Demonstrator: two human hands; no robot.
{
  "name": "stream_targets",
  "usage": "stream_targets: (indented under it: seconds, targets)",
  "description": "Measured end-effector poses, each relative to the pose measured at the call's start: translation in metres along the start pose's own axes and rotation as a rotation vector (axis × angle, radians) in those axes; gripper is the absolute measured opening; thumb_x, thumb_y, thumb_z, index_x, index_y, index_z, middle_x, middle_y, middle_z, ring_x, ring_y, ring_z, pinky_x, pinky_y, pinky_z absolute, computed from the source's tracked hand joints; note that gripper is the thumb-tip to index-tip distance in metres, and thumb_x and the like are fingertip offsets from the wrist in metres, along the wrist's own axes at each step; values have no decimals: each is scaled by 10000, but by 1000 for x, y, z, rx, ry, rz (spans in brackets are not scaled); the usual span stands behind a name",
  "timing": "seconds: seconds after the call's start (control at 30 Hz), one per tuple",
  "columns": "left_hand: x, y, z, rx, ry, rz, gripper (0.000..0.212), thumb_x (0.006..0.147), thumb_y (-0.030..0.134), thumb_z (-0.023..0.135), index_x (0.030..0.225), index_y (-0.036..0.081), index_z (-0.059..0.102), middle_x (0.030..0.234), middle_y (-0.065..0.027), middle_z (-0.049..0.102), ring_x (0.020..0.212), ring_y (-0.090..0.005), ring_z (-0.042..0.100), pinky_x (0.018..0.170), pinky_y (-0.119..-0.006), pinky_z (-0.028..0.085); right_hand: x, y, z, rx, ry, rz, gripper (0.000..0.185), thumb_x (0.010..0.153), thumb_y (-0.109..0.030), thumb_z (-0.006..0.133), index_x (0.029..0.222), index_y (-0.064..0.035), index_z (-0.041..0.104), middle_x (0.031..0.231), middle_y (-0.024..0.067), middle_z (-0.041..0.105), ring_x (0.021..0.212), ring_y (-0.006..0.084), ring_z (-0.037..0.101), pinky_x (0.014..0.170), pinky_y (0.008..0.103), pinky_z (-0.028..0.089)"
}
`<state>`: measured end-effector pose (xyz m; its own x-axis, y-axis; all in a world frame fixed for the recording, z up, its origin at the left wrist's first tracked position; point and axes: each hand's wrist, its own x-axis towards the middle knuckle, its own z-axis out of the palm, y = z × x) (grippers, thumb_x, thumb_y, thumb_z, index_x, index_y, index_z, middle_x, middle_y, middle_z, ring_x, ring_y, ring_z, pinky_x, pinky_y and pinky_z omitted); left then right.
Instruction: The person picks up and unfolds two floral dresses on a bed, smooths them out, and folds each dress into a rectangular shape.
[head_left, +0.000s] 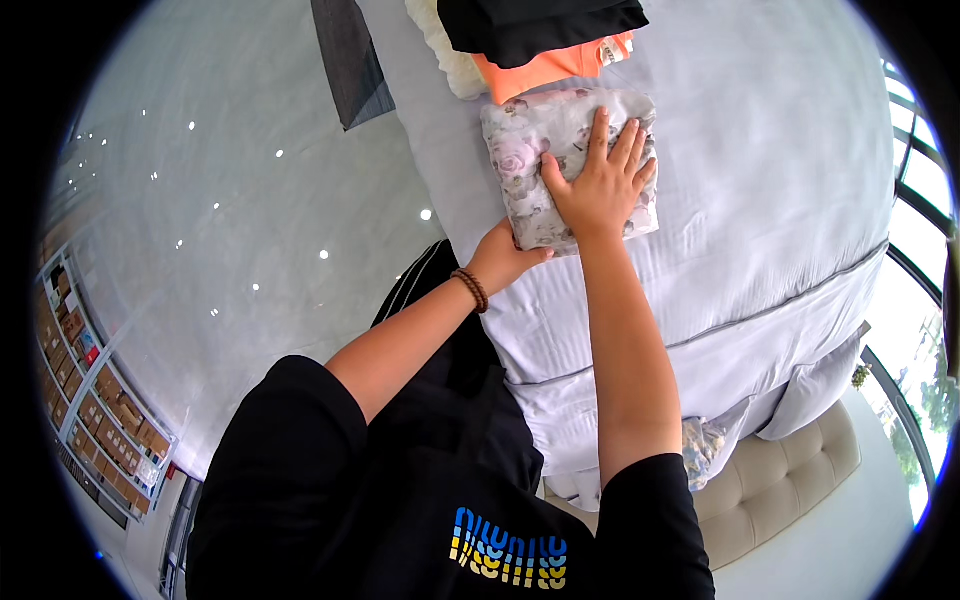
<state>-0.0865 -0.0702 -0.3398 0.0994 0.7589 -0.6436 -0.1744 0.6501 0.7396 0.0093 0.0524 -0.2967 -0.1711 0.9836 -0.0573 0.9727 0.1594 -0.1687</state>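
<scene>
A folded floral-print cloth (514, 161) lies as a neat rectangle on the grey bed cover. My right hand (604, 176) rests flat on its top with the fingers spread. At the near left corner, my left hand (512, 256) grips the edge, the thumb on the near side and the other fingers hidden beneath or behind the cloth. Just beyond the floral bundle, and touching or nearly touching it, sits an orange folded garment (547, 69) with a black folded garment (540, 26) on top. A cream fluffy textile (448, 52) shows at the left of that stack.
The grey bed cover (757, 165) spreads to the right. Pillows (814, 390) and a tufted beige headboard (780, 465) stand at the lower right, near a patterned cloth (701, 450). Shelves with cardboard boxes (97, 412) are at far left, across the grey floor (247, 187).
</scene>
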Motion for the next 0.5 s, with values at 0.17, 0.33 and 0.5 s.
stream_targets:
  seconds: [0.17, 0.33, 0.5]
  targets:
    - [-3, 10, -13, 63, -107, -64, 513, 709, 218, 696, 1084, -50, 471, 1015, -128, 587, 918, -162, 568, 811, -267, 435, 2, 4, -5, 60, 9, -3, 765, 705, -517, 528, 1323, -129, 300, 1334, 234, 269, 1261, 360, 219, 1007, 518, 134]
    - [-5, 24, -22, 48, -198, -170, 474, 692, 221, 707, 1040, -43, 524, 980, -117, 602, 908, -161, 569, 801, -265, 434, 11, 26, -17, 358, 105, 63, 508, 856, -406, 412, 1216, -48, 439, 1254, 177, 417, 1211, 314, 328, 1001, 441, 203]
    - [-7, 17, -28, 235, -187, -81, 428, 685, 202, 700, 1013, -26, 546, 921, -104, 610, 851, -165, 575, 759, -269, 445, -8, 62, -35, 339, 203, 250, 467, 866, -376, 412, 1156, -17, 485, 1202, 189, 461, 1150, 324, 391, 962, 412, 275]
